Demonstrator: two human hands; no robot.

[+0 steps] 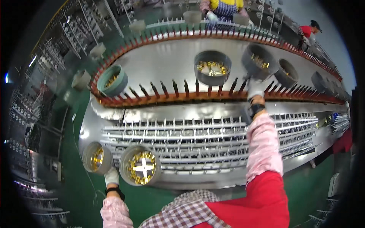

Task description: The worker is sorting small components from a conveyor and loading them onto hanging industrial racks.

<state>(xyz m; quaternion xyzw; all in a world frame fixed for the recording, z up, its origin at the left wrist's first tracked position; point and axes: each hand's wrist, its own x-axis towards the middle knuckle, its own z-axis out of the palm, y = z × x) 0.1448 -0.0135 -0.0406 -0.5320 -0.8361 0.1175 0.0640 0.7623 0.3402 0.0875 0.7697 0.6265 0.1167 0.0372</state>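
My left hand [111,176], in a white glove, is closed at the near right side of a grey round tub [88,159] by the table's left corner. Its fingers are partly hidden. Gold-coloured metal pieces [98,157] lie in that tub. Just right of this hand stands another grey tub [122,167], with gold pieces around a pale cross-shaped divider [144,167]. My right arm reaches far across the table. My gloved right hand [256,88] grips the near side of a blurred grey tub [249,62] of gold pieces; its fingertips are partly hidden.
A looped conveyor [178,95] with upright dark pins surrounds a metal surface [159,57]. On it stand a green tub [118,85] and several grey tubs [213,79]. Rows of spiked metal racks [197,140] cover my table. Two people [225,9] [310,32] are beyond the conveyor.
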